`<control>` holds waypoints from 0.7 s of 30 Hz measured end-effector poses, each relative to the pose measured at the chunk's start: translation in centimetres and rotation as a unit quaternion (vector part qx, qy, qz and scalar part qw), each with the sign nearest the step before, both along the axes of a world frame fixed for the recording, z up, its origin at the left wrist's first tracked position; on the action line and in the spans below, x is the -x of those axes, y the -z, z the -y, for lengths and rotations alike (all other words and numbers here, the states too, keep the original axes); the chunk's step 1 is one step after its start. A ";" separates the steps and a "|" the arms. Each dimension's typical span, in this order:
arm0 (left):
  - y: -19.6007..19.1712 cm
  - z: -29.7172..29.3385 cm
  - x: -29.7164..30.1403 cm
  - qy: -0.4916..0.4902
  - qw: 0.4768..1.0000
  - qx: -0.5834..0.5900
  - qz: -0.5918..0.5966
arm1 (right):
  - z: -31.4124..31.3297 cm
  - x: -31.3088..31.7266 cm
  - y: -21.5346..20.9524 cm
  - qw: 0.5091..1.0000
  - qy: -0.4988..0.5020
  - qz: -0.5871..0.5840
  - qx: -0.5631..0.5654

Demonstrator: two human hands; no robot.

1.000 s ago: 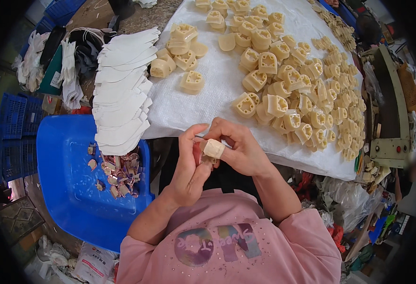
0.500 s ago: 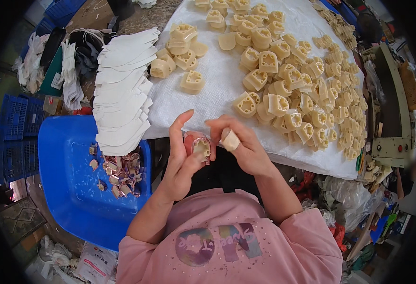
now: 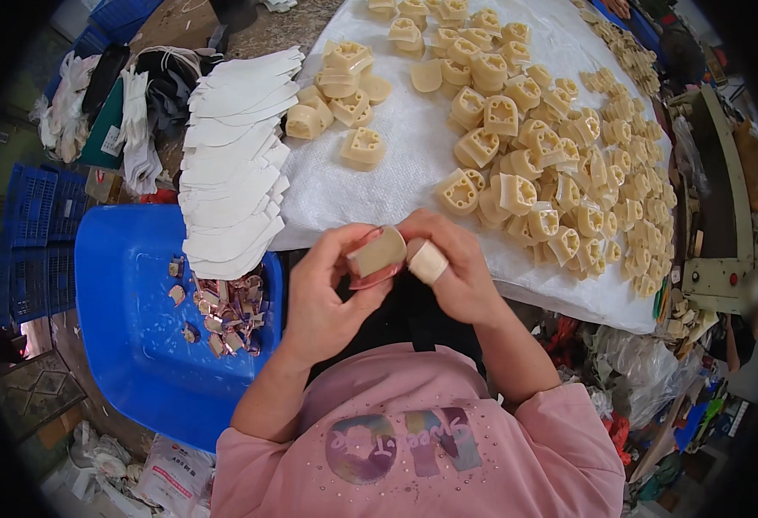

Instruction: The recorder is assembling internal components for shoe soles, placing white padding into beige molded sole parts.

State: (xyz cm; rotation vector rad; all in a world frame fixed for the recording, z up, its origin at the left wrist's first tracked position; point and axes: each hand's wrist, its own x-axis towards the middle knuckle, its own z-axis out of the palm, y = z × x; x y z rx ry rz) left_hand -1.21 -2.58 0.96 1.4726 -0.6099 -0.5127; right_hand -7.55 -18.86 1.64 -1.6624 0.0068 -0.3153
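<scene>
Blocks (image 3: pixel 517 194) crowd white sheet (image 3: pixel 383 197) near tub (image 3: pixel 137 367).

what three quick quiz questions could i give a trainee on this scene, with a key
1. Multiple choice: what does the bare left hand hold?
A) a thin white sheet
B) a rounded beige block with a shiny pinkish rim
C) a blue plastic crate

2. True or false: the wide blue plastic tub stands on the person's right.

3. Fill in the gap: on the right hand, a pale beige wrap covers the ____.

Key:
1. B
2. False; the tub is on the person's left.
3. Thumb
</scene>
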 end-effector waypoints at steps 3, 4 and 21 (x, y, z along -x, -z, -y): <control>-1.0 -0.3 -0.4 0.001 0.998 0.000 -0.055 | 1.0 -0.6 0.6 0.980 -0.050 -0.062 -0.180; -1.1 -0.4 -0.6 0.008 0.998 -0.045 0.042 | 1.3 -0.9 0.7 0.967 -0.080 -0.113 -0.214; 0.1 1.5 1.0 -0.062 0.975 -0.054 0.208 | 2.0 0.0 0.7 0.973 -0.129 -0.093 -0.166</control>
